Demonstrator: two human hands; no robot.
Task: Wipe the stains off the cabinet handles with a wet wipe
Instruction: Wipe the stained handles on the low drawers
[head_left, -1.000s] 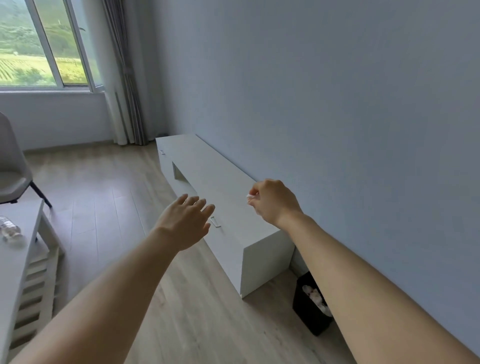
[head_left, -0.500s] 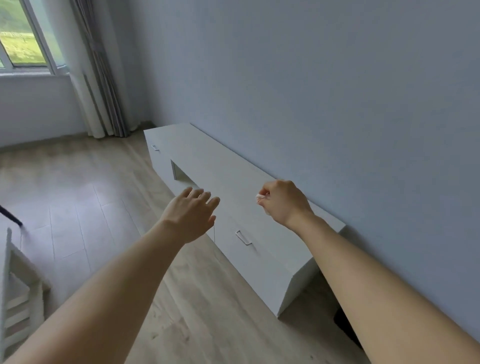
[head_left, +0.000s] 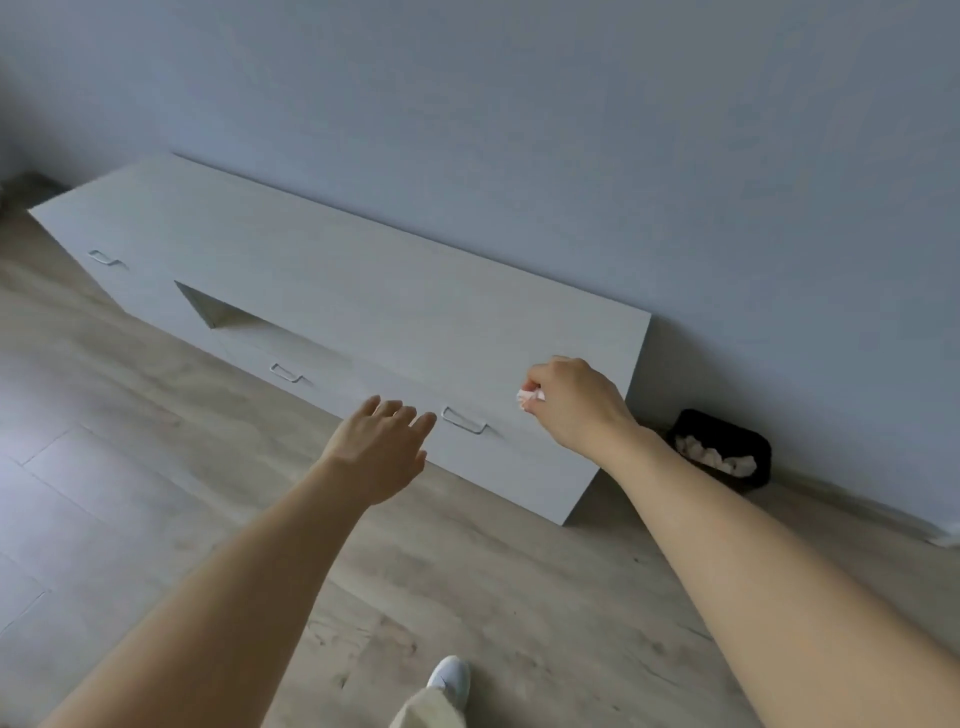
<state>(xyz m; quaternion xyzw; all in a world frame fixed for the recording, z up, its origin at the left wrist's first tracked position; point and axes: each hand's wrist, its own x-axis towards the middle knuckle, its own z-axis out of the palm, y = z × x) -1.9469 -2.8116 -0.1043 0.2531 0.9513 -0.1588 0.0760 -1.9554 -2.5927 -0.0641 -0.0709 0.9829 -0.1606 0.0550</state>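
Note:
A long, low white cabinet (head_left: 337, 275) stands against the wall. Its front carries three metal handles: a right handle (head_left: 464, 420), a middle handle (head_left: 287, 373) and a far left handle (head_left: 105, 257). My right hand (head_left: 574, 402) pinches a crumpled white wet wipe (head_left: 530, 396) just above and right of the right handle, apart from it. My left hand (head_left: 382, 441) hovers with fingers straight just left of that handle, holding nothing.
A black bin (head_left: 724, 449) with crumpled white paper sits on the floor right of the cabinet, against the wall. An open niche (head_left: 223, 312) cuts into the cabinet front. My white shoe (head_left: 449, 678) stands on the wood floor below.
The view has swung right and down toward the cabinet front. Both hands now sit lower, beside the right handle. The window and curtain have left the view.

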